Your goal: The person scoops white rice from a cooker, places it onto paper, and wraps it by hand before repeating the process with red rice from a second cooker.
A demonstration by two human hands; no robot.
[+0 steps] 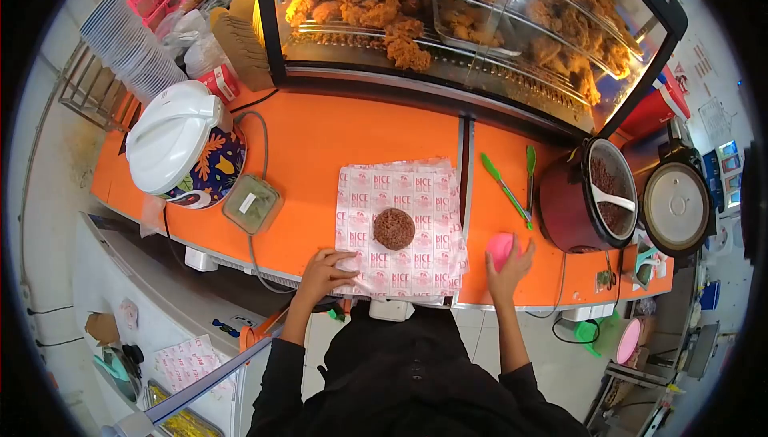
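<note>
We saw the dark rice mound point(394, 229) on the printed paper point(358, 197), upon the orange counter point(304, 149). It lay at two o'clock from our left hand point(326, 273), the nearer one, whose fingers were apart and touched the paper's left edge near its lower corner. Our right hand point(509, 274) was closed about the pink cup point(500, 248), just beside the paper; from there the mound lay toward ten o'clock. Roughly round from above, it showed us no clear long axis.

Bright, with curved, dark-vignetted edges.
</note>
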